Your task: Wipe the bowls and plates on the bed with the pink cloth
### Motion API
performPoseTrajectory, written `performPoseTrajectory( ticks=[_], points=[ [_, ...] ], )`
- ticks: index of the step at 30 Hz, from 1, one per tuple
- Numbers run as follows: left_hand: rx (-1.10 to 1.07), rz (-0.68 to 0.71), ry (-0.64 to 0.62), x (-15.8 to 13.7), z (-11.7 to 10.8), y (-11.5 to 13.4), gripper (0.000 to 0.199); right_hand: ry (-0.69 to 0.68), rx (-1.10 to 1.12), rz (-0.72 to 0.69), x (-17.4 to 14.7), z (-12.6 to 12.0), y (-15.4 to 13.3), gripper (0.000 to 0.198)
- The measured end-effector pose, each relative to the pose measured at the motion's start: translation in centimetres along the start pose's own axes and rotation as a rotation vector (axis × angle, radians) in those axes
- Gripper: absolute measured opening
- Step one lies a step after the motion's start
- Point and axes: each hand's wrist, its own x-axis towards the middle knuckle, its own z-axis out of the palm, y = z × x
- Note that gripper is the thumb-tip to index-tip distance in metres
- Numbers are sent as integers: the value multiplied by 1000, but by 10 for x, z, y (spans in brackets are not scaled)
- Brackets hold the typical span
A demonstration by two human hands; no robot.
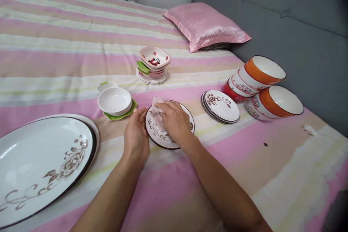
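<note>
A small white plate (174, 143) with a dark rim and brown flower print lies on the striped bedspread in front of me. At its left edge, my left hand (136, 139) is cupped with the fingers around the rim, holding it. Bunched under the fingers of my right hand (176, 121) is a pale pink cloth (157, 114), pressed against the plate's face. That hand covers the upper right part of the plate. To the right sits a stack of similar small plates (223, 107).
Large oval plates (40, 159) lie at the left. White bowls (114, 99) rest on a green leaf-shaped dish (119, 117). Farther back stand pink cartoon bowls (154, 58) on small plates. Orange-rimmed bowls (280, 103) are stacked at the right, below a pink pillow (206, 25) and grey headboard (299, 14).
</note>
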Motion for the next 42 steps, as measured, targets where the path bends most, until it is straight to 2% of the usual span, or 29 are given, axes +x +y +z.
performPoseTrajectory(
  ticks=[8, 14, 18, 24, 32, 36, 42],
  points=[
    [22, 10, -9, 0, -1, -1, 27, -44, -149, 199, -1, -13, 3, 30],
    [32, 30, -16, 1, -1, -2, 27, -220, -264, 322, -5, -38, 5, 24],
    [28, 35, -17, -1, 0, -1, 26, -356, -303, 348, -6, -52, 10, 30],
    [10, 33, -12, 0, 1, -1, 25, -489, -287, 255, -14, -68, 16, 33],
    [19, 42, -24, 0, -1, -1, 25, -606, -85, -37, -19, -74, 12, 32],
    [2, 47, -37, 1, -1, -2, 24, -612, 15, -150, -18, -68, 8, 32],
    [2, 32, -16, 0, 1, 0, 25, -547, 155, -177, -14, -56, 1, 32]
  ],
)
